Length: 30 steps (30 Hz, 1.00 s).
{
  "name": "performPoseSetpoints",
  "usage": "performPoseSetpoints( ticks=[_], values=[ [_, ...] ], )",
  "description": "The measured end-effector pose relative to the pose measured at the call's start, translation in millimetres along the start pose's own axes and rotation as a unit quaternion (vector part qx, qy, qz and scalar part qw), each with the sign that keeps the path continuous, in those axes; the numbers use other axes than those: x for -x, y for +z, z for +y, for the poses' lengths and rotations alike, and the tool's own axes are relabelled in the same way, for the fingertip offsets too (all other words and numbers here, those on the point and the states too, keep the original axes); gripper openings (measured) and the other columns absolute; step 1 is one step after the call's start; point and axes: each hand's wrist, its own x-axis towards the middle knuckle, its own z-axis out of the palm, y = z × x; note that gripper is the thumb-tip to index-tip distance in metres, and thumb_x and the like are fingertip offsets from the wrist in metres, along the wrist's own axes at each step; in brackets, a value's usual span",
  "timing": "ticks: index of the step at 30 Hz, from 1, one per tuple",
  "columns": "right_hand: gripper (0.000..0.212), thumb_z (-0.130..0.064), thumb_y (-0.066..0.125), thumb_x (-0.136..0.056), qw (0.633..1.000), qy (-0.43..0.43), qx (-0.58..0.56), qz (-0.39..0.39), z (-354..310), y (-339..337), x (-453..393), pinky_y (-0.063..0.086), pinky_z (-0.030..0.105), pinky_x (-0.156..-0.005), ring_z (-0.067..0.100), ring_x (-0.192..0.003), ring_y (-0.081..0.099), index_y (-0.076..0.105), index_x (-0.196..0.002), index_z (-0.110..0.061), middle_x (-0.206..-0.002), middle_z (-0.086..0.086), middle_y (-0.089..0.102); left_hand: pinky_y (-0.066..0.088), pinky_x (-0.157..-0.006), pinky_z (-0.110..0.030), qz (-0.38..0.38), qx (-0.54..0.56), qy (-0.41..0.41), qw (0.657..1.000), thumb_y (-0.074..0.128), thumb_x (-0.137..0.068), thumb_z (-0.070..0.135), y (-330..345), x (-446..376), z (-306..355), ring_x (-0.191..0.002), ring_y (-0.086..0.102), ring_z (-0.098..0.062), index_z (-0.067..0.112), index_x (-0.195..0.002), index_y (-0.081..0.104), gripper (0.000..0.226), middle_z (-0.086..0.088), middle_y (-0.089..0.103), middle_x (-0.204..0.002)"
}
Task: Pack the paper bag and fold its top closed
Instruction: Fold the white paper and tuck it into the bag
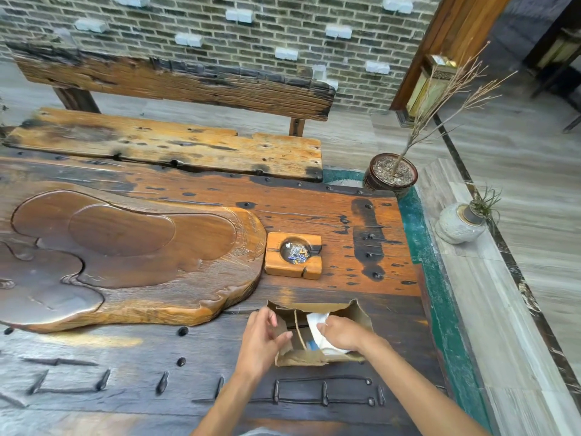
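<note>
Right hand point(341, 333) closed around the white packet point(316, 322), pushing it down into the paper bag point(358, 316) standing on the bench point(314, 404); left hand point(262, 336), loosely curled, grips the bag's near edge so its mouth stays wide for packing.

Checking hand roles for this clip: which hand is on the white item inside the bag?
The right hand: it grips the white item inside the paper bag. The left hand holds the bag's left edge.

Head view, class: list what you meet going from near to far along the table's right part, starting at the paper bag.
Paper bag → wooden ashtray → dark plant pot
</note>
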Motion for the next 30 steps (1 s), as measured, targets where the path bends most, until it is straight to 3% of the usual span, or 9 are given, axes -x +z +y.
performPoseSetpoints(
  ticks=[4,8,11,16,19,21,26,28,30],
  values=[
    [0.054,-0.034,0.031,-0.105,0.990,0.012,-0.137,-0.013,8.5,9.8,-26.3,0.023,0.032,-0.117,0.024,-0.146,0.027,0.025,-0.152,-0.008,-0.160,0.008,0.026,0.039,-0.059,-0.020,-0.010,-0.025,0.001,1.000,0.075,-0.080,0.008,-2.8,-6.9,4.7,-0.062,0.042,-0.010,0.026,-0.077,0.041,0.039,0.002,0.047,-0.086],
    [0.059,-0.033,0.043,-0.102,0.966,0.050,-0.251,-0.031,17.4,18.6,-57.3,0.026,0.034,-0.118,0.025,-0.142,0.032,0.027,-0.149,-0.002,-0.156,0.012,0.031,0.040,-0.056,-0.016,-0.029,-0.030,0.007,0.999,0.072,-0.082,0.005,-3.9,-10.7,10.4,-0.064,0.042,-0.010,0.024,-0.078,0.041,0.037,0.001,0.046,-0.087],
    [0.062,-0.028,0.048,-0.101,0.948,0.053,-0.307,-0.065,14.4,16.1,-69.9,0.023,0.035,-0.116,0.025,-0.145,0.025,0.021,-0.150,-0.001,-0.156,0.010,0.028,0.037,-0.057,-0.018,-0.040,-0.032,0.005,0.999,0.073,-0.081,0.006,-4.4,-13.0,10.6,-0.064,0.041,-0.010,0.025,-0.078,0.040,0.038,0.002,0.046,-0.086],
    [0.073,-0.028,0.059,-0.085,0.934,0.029,-0.338,-0.114,28.3,32.0,-126.0,0.034,0.045,-0.113,0.031,-0.134,0.039,0.029,-0.147,-0.003,-0.150,0.017,0.037,0.034,-0.056,-0.020,-0.039,-0.027,0.008,0.999,0.075,-0.076,0.004,-6.4,-16.7,7.2,-0.063,0.038,-0.010,0.026,-0.075,0.039,0.043,0.005,0.043,-0.080],
    [0.060,-0.023,0.051,-0.091,0.930,0.034,-0.338,-0.138,4.6,28.4,-115.7,0.040,0.031,-0.099,0.028,-0.130,0.041,0.033,-0.145,-0.003,-0.139,0.011,0.043,0.034,-0.056,-0.021,-0.032,-0.019,-0.009,0.999,0.075,-0.076,0.005,-7.6,-18.8,4.9,-0.061,0.036,-0.010,0.025,-0.075,0.039,0.041,0.006,0.041,-0.076],
    [0.056,-0.016,0.049,-0.089,0.930,0.019,-0.343,-0.133,2.9,32.2,-120.6,0.043,0.036,-0.103,0.034,-0.130,0.044,0.038,-0.141,0.003,-0.134,0.016,0.048,0.034,-0.053,-0.019,-0.032,-0.015,-0.016,0.999,0.074,-0.077,0.003,-9.0,-19.5,4.4,-0.058,0.036,-0.009,0.026,-0.075,0.039,0.041,0.006,0.040,-0.074],
    [0.023,-0.002,0.043,-0.094,0.898,0.082,-0.406,-0.147,11.7,47.4,-139.8,0.049,0.038,-0.080,0.029,-0.091,0.059,0.053,-0.114,0.002,-0.102,0.017,0.059,0.035,-0.055,-0.023,-0.036,-0.008,-0.019,0.999,0.074,-0.076,0.006,-8.7,-21.2,5.4,-0.057,0.037,-0.011,0.034,-0.072,0.039,0.046,0.007,0.040,-0.071],
    [0.024,-0.004,0.035,-0.100,0.886,0.088,-0.435,-0.136,27.8,64.4,-173.5,0.051,0.040,-0.084,0.029,-0.093,0.060,0.056,-0.110,0.000,-0.104,0.017,0.061,0.035,-0.055,-0.026,-0.034,-0.010,-0.021,0.999,0.075,-0.075,0.008,-7.5,-22.7,5.4,-0.057,0.037,-0.012,0.037,-0.071,0.038,0.047,0.006,0.040,-0.069],
    [0.029,-0.007,0.035,-0.101,0.889,0.089,-0.428,-0.134,34.6,74.7,-190.8,0.044,0.044,-0.102,0.030,-0.112,0.053,0.052,-0.124,-0.003,-0.122,0.018,0.057,0.035,-0.055,-0.027,-0.031,-0.012,-0.024,0.999,0.075,-0.074,0.010,-8.1,-23.5,3.7,-0.056,0.037,-0.013,0.038,-0.070,0.038,0.047,0.005,0.041,-0.068]
  ],
)
